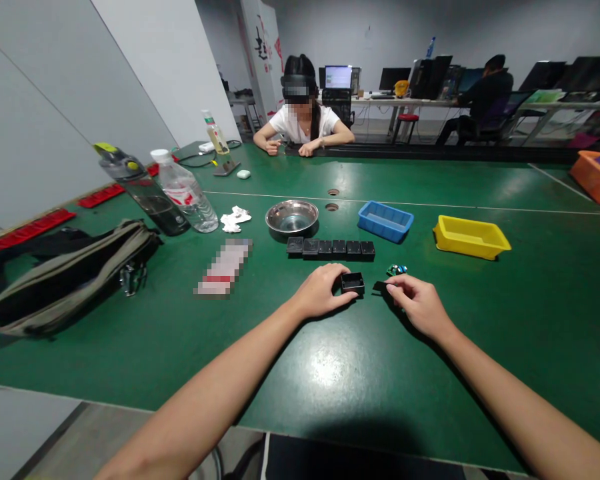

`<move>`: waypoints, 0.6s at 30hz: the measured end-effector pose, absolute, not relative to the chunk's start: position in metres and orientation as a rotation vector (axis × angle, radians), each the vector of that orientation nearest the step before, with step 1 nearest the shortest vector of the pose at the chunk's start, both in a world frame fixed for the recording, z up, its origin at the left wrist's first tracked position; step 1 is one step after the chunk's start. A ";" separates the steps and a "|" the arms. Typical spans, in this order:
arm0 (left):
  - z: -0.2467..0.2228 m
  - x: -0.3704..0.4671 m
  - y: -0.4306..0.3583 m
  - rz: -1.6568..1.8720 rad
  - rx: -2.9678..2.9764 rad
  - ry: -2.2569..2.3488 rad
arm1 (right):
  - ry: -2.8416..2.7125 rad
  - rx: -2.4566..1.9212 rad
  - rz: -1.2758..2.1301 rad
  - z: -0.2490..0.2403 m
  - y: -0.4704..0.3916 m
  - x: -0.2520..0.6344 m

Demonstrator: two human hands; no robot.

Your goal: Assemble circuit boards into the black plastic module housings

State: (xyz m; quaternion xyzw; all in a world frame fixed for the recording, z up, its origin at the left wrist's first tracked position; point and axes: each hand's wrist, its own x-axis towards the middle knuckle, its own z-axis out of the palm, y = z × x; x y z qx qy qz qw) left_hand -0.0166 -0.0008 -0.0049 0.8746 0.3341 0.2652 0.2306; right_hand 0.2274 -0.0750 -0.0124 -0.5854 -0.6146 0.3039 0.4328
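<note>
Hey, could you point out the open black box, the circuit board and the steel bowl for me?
Open black box [356, 291]: head view, on its front wall.
Circuit board [394, 271]: head view, on its green part.
Steel bowl [293, 221]: head view, on its bare inside.

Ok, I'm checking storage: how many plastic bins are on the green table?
3: the blue bin beyond the right hand, the yellow bin right of the blue, and the orange bin, cut off by the right edge.
</note>
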 end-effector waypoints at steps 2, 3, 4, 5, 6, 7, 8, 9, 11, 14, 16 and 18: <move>-0.005 -0.016 -0.001 0.728 2.404 0.916 | -1.511 -1.461 0.758 -0.013 -0.075 0.228; -0.005 -0.016 -0.002 0.725 2.407 0.917 | -1.496 -1.459 0.767 -0.014 -0.075 0.228; -0.005 -0.016 -0.002 0.723 2.409 0.920 | -1.479 -1.455 0.780 -0.014 -0.076 0.228; -0.005 -0.015 -0.003 0.722 2.411 0.921 | -1.462 -1.450 0.796 -0.015 -0.076 0.229; -0.005 -0.015 -0.003 0.721 2.413 0.920 | -1.448 -1.448 0.810 -0.015 -0.076 0.229; -0.005 -0.015 -0.003 0.720 2.415 0.917 | -1.439 -1.448 0.821 -0.016 -0.076 0.229; -0.005 -0.015 -0.004 0.718 2.416 0.914 | -1.435 -1.450 0.825 -0.016 -0.076 0.229; -0.004 -0.015 -0.004 0.716 2.418 0.913 | -1.438 -1.453 0.824 -0.016 -0.076 0.229; -0.004 -0.014 -0.005 0.710 2.419 0.914 | -1.453 -1.455 0.817 -0.016 -0.076 0.230; -0.003 -0.014 -0.005 0.697 2.417 0.910 | -1.467 -1.451 0.806 -0.015 -0.076 0.230; -0.003 -0.014 -0.005 0.693 2.415 0.906 | -1.473 -1.454 0.795 -0.014 -0.076 0.229; -0.003 -0.014 -0.005 0.699 2.416 0.909 | -1.480 -1.461 0.784 -0.013 -0.076 0.229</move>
